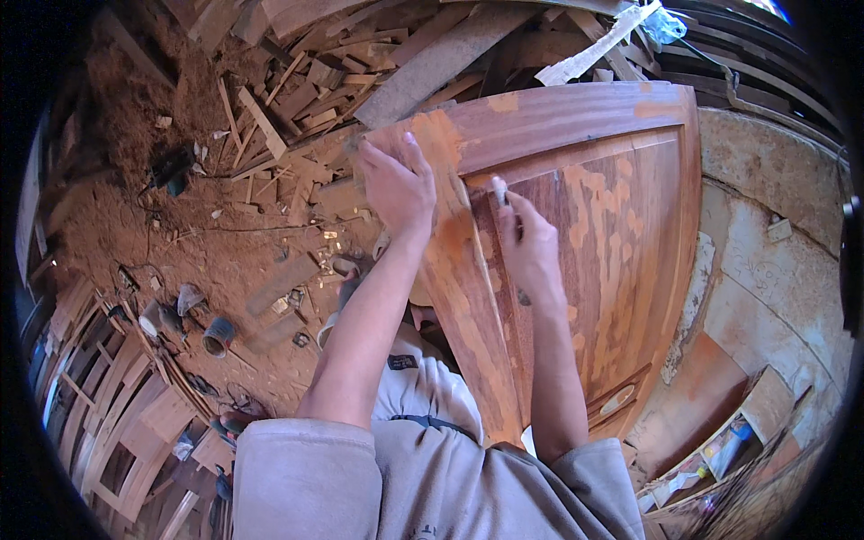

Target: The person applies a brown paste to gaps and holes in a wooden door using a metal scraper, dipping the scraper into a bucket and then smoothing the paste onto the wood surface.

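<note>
A large panelled wooden door (540,130) lies in front of me, reddish brown, with lighter orange patches of filler or stain on its frame and panel. My left hand (400,191) rests on its far left corner, fingers stretched out over the wood. Over the groove between frame and panel is my right hand (531,241), its fingers closed around a slim pale-tipped tool (500,191). Most of that tool is hidden by the hand, so its exact kind cannot be made out.
Offcuts and scrap boards (301,103) are heaped beyond the door. Sawdust covers the ground at left, where a dark cup (218,336) and a power tool (171,171) lie. Stacked wood pieces (135,409) fill the lower left. An open wooden box (729,441) stands at lower right.
</note>
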Motion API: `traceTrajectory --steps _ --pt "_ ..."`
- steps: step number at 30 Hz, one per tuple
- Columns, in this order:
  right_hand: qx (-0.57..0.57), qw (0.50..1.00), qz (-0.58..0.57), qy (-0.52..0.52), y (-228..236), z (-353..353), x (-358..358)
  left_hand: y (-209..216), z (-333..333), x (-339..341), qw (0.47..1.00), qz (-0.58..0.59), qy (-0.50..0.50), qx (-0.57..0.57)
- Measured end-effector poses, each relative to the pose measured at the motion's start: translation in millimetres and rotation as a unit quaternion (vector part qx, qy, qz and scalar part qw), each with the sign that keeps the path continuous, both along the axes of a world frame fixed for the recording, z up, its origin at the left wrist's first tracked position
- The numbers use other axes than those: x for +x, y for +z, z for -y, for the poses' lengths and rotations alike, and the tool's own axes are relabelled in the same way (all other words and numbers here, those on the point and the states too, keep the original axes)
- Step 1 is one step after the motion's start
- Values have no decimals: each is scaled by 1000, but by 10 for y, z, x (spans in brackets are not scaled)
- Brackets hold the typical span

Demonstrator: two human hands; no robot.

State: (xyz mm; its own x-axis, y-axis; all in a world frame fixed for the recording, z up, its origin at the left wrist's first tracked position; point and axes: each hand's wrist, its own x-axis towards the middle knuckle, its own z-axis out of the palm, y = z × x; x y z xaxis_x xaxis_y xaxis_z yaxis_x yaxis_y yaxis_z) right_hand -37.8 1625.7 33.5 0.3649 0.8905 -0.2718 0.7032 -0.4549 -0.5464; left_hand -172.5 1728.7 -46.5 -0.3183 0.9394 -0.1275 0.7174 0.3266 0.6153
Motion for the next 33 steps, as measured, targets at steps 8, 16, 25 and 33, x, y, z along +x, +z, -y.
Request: traceTrajectory --steps 8,16,25,33 --pt "-127 904 -348 -216 61 -35 195 -115 19 1 1000 -17 4 26" --pt "-144 960 -190 -150 -205 -54 69 -59 -6 -7 1000 -13 9 1" --pt "-119 971 -168 -121 -390 -171 65 -85 8 -17 1000 6 6 8" --pt "-17 956 -248 -155 -516 -28 24 -164 -1 3 998 -39 11 37"
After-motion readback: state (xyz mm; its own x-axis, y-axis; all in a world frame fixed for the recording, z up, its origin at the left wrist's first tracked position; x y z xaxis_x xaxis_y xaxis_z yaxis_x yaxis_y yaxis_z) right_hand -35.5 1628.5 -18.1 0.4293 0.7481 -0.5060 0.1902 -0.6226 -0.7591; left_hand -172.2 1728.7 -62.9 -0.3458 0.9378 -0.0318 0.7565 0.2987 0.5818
